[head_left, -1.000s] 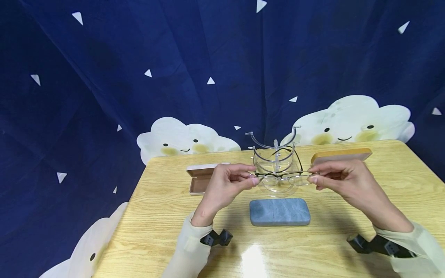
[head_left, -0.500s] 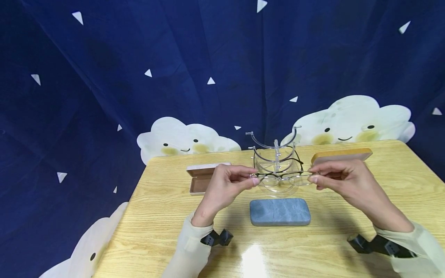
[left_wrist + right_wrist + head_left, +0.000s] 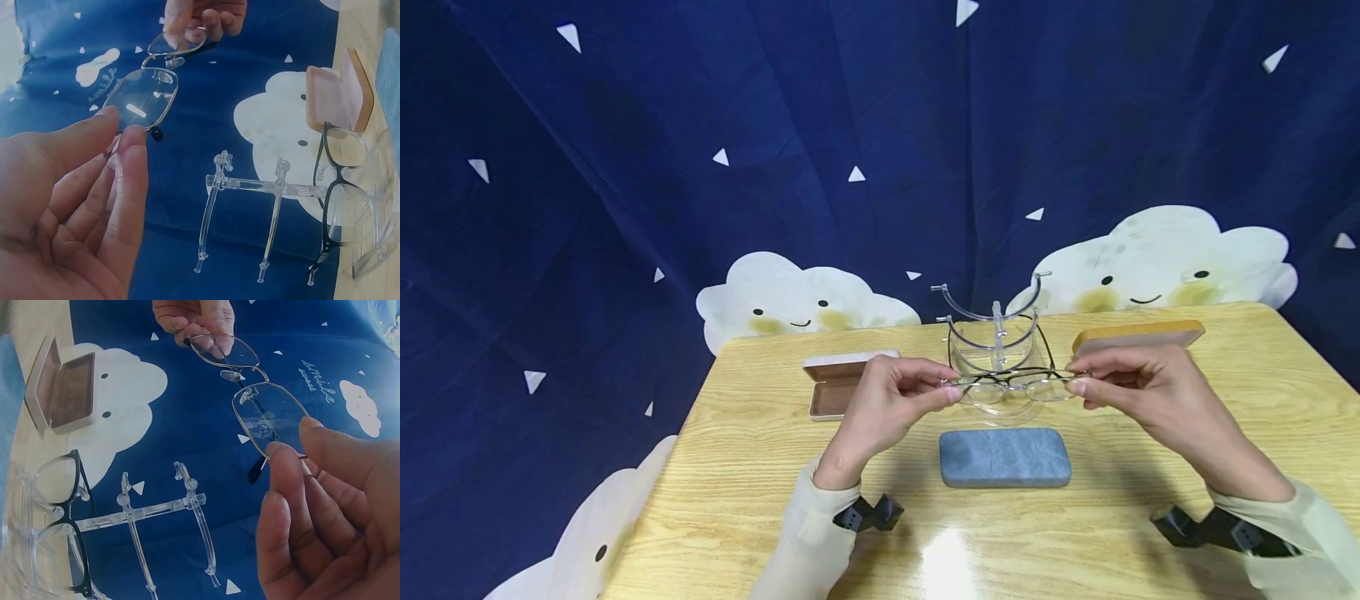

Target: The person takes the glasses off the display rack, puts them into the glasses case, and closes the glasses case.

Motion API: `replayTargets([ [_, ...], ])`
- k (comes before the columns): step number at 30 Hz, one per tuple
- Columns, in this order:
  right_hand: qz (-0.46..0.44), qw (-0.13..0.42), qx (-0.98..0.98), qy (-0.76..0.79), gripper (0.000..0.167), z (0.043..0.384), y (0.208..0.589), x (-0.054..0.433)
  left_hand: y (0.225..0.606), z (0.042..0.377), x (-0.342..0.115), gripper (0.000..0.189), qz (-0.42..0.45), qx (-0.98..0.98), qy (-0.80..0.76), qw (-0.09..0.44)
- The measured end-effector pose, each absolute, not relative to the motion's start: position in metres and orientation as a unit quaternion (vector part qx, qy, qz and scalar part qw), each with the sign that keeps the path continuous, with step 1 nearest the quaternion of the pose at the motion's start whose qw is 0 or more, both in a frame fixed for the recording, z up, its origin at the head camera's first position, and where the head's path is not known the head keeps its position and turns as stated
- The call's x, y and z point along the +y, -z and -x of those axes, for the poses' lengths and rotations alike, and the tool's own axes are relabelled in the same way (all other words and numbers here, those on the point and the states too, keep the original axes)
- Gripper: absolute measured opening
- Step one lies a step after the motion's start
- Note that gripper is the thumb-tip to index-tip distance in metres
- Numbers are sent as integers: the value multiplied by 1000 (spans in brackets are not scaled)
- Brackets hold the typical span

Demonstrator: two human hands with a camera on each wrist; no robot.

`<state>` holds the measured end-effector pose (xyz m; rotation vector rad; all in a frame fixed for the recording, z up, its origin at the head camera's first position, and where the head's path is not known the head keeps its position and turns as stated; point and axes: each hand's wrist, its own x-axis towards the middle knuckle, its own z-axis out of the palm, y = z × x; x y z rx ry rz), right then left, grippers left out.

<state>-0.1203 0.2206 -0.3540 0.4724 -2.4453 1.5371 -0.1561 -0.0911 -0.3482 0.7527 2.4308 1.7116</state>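
Observation:
Thin metal-framed glasses (image 3: 1047, 388) are held up between both hands, in front of a clear display stand (image 3: 997, 329). My left hand (image 3: 887, 404) pinches their left end between thumb and fingers. At the right end, my right hand (image 3: 1157, 408) pinches the frame the same way. Both wrist views show the rims and lenses (image 3: 272, 409) close up, with dark temple tips behind them. Black-framed glasses (image 3: 342, 174) sit on the stand's lowest level; in the head view the held pair partly covers them. The stand's upper two arms bear no glasses.
A closed blue marbled glasses case (image 3: 1005, 457) lies in front of the stand. An open white case with brown lining (image 3: 838, 400) is behind my left hand. An orange-edged case (image 3: 1138, 335) stands open beyond my right hand. A dark blue curtain (image 3: 850, 100) hangs behind the table.
A dark temple of the held glasses, which stuck up behind the lenses, has swung down and now lies close along the frame. Both hands have stayed nearly in place.

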Motion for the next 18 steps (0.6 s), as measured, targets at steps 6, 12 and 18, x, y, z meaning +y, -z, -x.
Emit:
replayTargets([
  [6,-159,102,-829,-526,20,120,354,221,348,156,-91,17,-252,789,-560,39],
  [12,-157,106,-831,-522,20,120,352,219,348,156,-92,12,-256,790,-556,33],
  [18,-148,107,-835,-519,20,120,354,217,347,157,-95,13,-254,797,-547,31],
])
